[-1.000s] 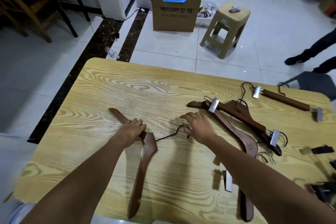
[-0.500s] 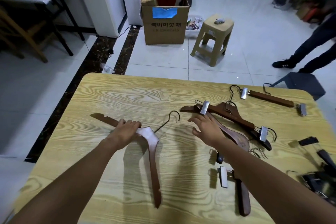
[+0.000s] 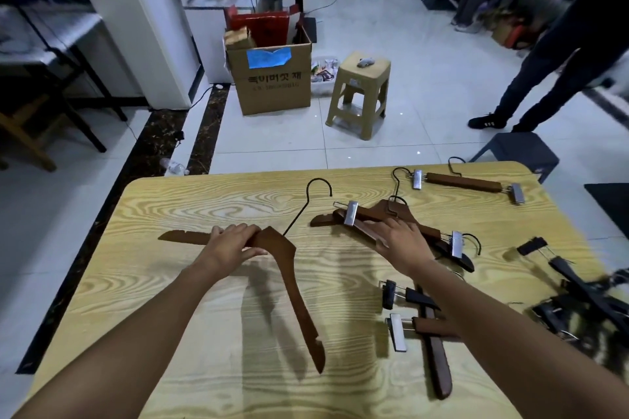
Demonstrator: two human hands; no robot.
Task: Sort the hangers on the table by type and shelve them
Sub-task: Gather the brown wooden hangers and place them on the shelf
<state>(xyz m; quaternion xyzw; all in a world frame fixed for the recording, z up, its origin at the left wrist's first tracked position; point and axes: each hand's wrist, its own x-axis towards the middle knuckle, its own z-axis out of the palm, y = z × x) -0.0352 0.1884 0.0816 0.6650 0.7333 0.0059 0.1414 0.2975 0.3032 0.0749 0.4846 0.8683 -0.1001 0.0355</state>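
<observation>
On the desk (image 3: pixel 204 201), a coat hanger (image 3: pixel 289 269) is gripped by the left hand (image 3: pixel 231 247) at 9 o'clock. The 2 o'clock pile (image 3: pixel 366 214) is touched by the flat right hand (image 3: pixel 403 241); a match must be grasped.

The tabletop (image 3: pixel 211 286) is pale wood with bold, smooth grain. The hangers (image 3: pixel 292 279) are dark brown wood, satin-smooth, with thin black wire hooks (image 3: pixel 308 204) and shiny metal clips (image 3: pixel 350 213).
</observation>
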